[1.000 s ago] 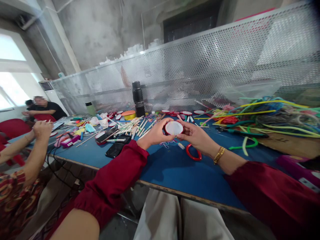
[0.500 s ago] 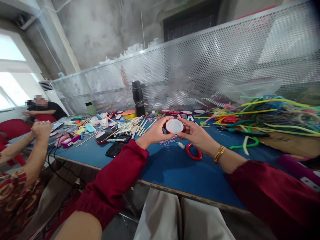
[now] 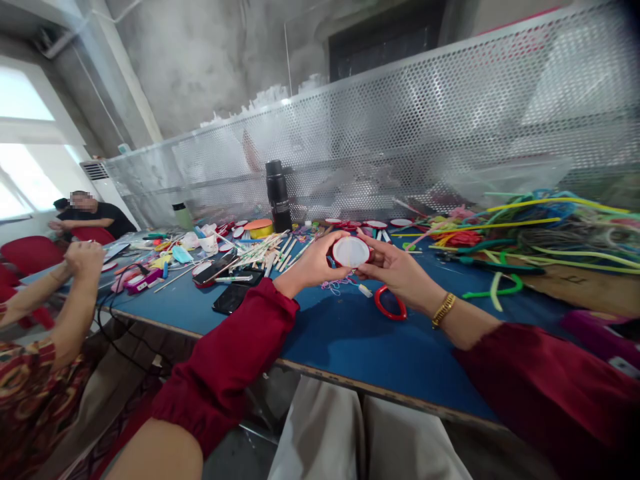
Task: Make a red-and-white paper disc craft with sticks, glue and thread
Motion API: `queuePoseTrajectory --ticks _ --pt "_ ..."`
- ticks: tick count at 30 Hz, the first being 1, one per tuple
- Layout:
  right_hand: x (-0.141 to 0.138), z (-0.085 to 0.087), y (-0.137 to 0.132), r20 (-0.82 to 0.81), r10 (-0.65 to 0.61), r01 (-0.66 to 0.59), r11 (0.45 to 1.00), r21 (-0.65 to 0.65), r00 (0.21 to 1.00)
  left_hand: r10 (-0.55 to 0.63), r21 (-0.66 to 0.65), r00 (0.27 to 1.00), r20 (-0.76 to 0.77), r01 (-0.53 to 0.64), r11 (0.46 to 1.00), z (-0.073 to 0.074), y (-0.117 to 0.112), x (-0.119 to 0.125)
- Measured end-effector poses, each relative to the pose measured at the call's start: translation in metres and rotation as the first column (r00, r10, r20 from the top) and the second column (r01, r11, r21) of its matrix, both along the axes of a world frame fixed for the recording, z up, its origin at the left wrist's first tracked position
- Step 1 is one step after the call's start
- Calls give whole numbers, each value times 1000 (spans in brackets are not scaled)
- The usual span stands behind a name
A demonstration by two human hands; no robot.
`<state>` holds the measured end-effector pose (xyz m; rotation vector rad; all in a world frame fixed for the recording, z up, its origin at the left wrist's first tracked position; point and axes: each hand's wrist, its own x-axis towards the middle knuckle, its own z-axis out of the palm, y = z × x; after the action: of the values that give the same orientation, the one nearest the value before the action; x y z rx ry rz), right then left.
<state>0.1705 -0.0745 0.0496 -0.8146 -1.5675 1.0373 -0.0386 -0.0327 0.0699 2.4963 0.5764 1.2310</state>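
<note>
Both my hands hold a small round drum (image 3: 351,252) with a red rim and a white face, raised a little above the blue table (image 3: 350,333). My left hand (image 3: 311,264) grips its left edge with fingers curled round it. My right hand (image 3: 395,269), with a gold bracelet at the wrist, pinches its right edge. A loose red ring (image 3: 390,305) lies on the table just under my right hand. A bit of thin string (image 3: 334,287) lies below the drum.
A black flask (image 3: 278,196) stands behind a heap of sticks (image 3: 265,253). Two phones (image 3: 231,293) lie at the left. Coloured tubes (image 3: 540,233) pile up at the right. A perforated metal screen (image 3: 400,133) backs the table. Another person's hands (image 3: 83,260) work at the left.
The drum and both my hands have risen very slightly and shifted a touch to the right. The grip looks the same.
</note>
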Motion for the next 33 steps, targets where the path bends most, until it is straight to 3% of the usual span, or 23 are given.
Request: queuePoseTrajectory --ticks 11,13,16,20,28,33 --pt "-1 1 -2 -1 -3 3 1000 25 1000 -22 7 999 24 22 1000 -1 2 1" --pt "-1 1 -1 11 -14 13 999 41 1000 -42 -53 997 67 46 998 -4 4 1" --pt "-1 0 1 47 -62 58 994 92 997 -51 -245 986 161 90 965 -7 5 2" --pt "-2 -4 5 121 -137 119 982 147 983 64 -436 981 183 23 900 -6 2 4" --pt "-4 0 0 271 -177 136 977 165 946 93 -455 972 214 15 891 -2 -4 5" --pt "-3 3 -2 378 -238 196 970 148 895 86 -551 973 213 46 833 -4 -2 5"
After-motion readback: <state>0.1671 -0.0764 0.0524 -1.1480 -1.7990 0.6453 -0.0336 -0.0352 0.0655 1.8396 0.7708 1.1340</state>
